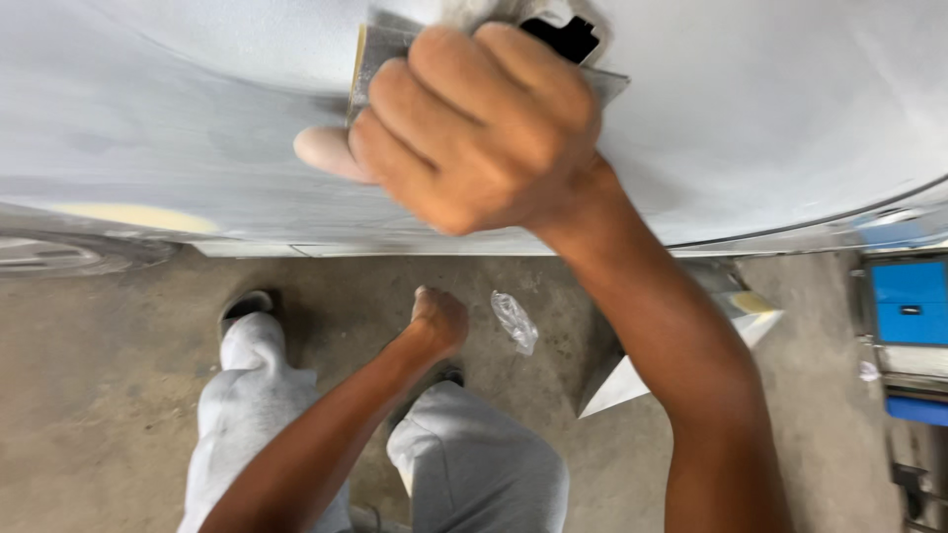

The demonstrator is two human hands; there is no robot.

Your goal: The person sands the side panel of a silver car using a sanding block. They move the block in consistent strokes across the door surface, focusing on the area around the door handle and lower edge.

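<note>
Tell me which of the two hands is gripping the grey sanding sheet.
The right hand, raised and clenched on the grey sanding sheet against the pale grey car panel. The left hand hangs low, fisted, empty above the concrete floor.

view downward onto a grey concrete floor [109, 326], stained and dusty, evenly lit with soft shadows. a crumpled piece of clear plastic wrap [514, 321] lies on the floor near the middle. to its right a folded sheet of white card [632, 380] rests tilted, with a yellowish corner. at the right edge stands a blue cabinet [908, 301] with a dark handle, a second blue edge below it. at far left, part of a dark tyre [59, 257] touches the floor.
</note>
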